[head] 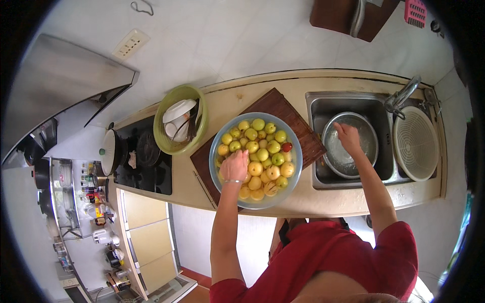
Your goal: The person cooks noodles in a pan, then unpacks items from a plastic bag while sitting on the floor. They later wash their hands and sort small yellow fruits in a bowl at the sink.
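My left hand (233, 167), with a bracelet at the wrist, is among the fruit at the left side of a pale blue basin (213, 181). Its fingers curl downward, so whether they grip a fruit is hidden. Round yellow-green fruits (262, 154) sit in water in the basin, some paler yellow and some with brown marks. One small red fruit (287, 147) lies near the right rim. My right hand (348, 138) hangs over a round metal bowl (373, 161) holding water in the sink. Its fingers are bent, and their inner side cannot be seen.
The basin rests on a dark wooden board (299, 125). A green tub (204, 113) with white dishes stands at the left, beside a black cooktop (163, 178). On the right are the steel sink (384, 110), a faucet (403, 94) and a cream strainer basket (416, 143).
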Action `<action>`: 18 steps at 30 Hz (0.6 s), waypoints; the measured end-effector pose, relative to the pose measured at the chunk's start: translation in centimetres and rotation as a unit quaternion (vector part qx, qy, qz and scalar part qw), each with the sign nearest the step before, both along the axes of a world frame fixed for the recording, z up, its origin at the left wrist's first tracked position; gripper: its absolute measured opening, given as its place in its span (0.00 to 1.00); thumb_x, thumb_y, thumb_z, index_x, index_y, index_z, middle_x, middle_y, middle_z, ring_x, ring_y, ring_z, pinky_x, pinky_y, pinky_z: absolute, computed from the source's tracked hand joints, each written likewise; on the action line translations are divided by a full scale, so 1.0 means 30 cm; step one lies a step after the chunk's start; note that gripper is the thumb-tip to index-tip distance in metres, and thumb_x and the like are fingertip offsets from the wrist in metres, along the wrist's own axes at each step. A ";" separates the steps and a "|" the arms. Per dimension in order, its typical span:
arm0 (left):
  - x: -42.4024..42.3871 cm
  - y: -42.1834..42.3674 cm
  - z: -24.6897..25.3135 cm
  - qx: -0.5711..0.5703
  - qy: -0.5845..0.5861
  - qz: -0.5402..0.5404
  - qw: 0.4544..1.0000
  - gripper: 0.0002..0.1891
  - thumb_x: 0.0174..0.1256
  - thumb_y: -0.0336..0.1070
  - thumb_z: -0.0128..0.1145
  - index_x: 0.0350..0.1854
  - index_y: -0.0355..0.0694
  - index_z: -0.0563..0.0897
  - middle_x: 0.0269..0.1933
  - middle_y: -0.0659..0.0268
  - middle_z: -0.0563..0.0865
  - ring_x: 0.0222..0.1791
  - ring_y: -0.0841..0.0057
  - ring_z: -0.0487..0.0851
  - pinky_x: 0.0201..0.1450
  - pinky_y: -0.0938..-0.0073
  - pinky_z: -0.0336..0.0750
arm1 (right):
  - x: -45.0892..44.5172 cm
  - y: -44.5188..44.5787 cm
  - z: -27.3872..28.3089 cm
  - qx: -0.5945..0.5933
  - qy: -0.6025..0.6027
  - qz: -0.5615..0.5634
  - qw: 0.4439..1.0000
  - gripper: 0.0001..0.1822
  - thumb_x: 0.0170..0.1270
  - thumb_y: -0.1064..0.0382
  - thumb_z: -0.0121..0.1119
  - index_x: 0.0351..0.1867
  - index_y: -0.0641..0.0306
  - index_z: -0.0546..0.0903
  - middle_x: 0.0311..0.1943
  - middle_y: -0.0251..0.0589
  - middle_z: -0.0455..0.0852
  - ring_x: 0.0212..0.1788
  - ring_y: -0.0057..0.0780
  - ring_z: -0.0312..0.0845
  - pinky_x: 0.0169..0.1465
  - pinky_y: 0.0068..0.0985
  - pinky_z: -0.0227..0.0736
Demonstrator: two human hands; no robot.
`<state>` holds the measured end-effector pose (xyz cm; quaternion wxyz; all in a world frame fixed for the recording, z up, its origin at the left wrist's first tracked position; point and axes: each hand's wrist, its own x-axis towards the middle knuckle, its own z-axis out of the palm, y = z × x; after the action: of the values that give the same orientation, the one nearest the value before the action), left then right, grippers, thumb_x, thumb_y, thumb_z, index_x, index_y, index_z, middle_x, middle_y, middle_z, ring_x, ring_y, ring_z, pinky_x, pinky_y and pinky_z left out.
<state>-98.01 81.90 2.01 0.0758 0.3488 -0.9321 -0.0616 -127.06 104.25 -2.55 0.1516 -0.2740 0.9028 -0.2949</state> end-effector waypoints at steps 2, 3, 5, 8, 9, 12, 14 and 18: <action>-0.014 0.000 0.030 0.028 0.018 0.007 0.999 0.15 0.59 0.46 0.50 0.24 0.38 0.73 0.27 0.58 0.79 0.28 0.59 0.78 0.29 0.62 0.70 | 0.087 -0.110 0.141 -0.091 0.018 0.087 0.992 0.13 0.55 0.56 0.55 0.21 0.65 0.77 0.27 0.48 0.78 0.29 0.45 0.74 0.30 0.36 0.66; -0.013 -0.003 0.037 0.049 0.058 0.004 0.997 0.14 0.59 0.45 0.50 0.25 0.38 0.73 0.27 0.58 0.79 0.28 0.59 0.78 0.29 0.62 0.70 | 0.140 -0.166 0.199 -0.168 0.056 0.154 0.972 0.11 0.54 0.59 0.57 0.22 0.64 0.77 0.26 0.47 0.78 0.28 0.44 0.74 0.29 0.34 0.67; -0.005 -0.012 0.046 0.090 0.139 -0.003 0.986 0.14 0.59 0.45 0.50 0.26 0.39 0.74 0.28 0.58 0.79 0.28 0.58 0.77 0.29 0.61 0.70 | 0.247 -0.289 0.290 -0.307 0.056 0.273 0.910 0.06 0.50 0.64 0.58 0.28 0.63 0.76 0.26 0.43 0.77 0.29 0.42 0.75 0.30 0.31 0.69; 0.007 -0.024 0.050 0.230 0.200 -0.055 0.951 0.08 0.59 0.38 0.50 0.35 0.40 0.77 0.37 0.58 0.76 0.35 0.60 0.76 0.38 0.66 0.71 | 0.324 -0.449 0.271 -0.242 0.085 0.361 0.896 0.12 0.51 0.63 0.56 0.39 0.57 0.76 0.34 0.42 0.76 0.33 0.41 0.75 0.34 0.34 0.71; 0.010 -0.032 0.045 0.254 0.213 -0.081 0.940 0.07 0.59 0.36 0.50 0.37 0.40 0.77 0.39 0.57 0.76 0.37 0.60 0.75 0.40 0.67 0.71 | 0.341 -0.491 0.251 -0.216 0.097 0.377 0.895 0.13 0.52 0.63 0.56 0.41 0.56 0.75 0.36 0.42 0.76 0.34 0.41 0.75 0.35 0.34 0.71; 0.059 -0.062 -0.002 0.357 0.239 -0.105 0.897 0.14 0.57 0.29 0.49 0.47 0.41 0.71 0.44 0.56 0.74 0.44 0.65 0.73 0.47 0.70 0.68 | 0.416 -0.570 0.215 -0.086 0.125 0.387 0.910 0.16 0.54 0.60 0.53 0.46 0.51 0.75 0.42 0.43 0.73 0.36 0.42 0.75 0.37 0.36 0.71; 0.084 -0.076 -0.021 0.419 0.231 -0.066 0.876 0.15 0.57 0.29 0.49 0.48 0.41 0.69 0.40 0.59 0.76 0.39 0.72 0.76 0.42 0.73 0.70 | 0.448 -0.588 0.202 -0.008 0.128 0.377 0.917 0.17 0.54 0.59 0.53 0.47 0.50 0.74 0.45 0.44 0.71 0.37 0.43 0.75 0.39 0.37 0.71; 0.064 -0.062 0.046 0.438 0.260 -0.025 0.860 0.07 0.60 0.32 0.48 0.39 0.38 0.72 0.26 0.66 0.77 0.18 0.81 0.74 0.24 0.79 0.70 | 0.474 -0.579 0.172 0.066 0.104 0.355 0.927 0.19 0.51 0.59 0.56 0.47 0.53 0.72 0.46 0.48 0.70 0.40 0.46 0.74 0.43 0.37 0.70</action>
<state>-96.08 80.03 3.40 0.1536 0.2936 -0.7636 -0.5542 -112.84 86.87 2.61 0.1696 -0.5946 0.7748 -0.1318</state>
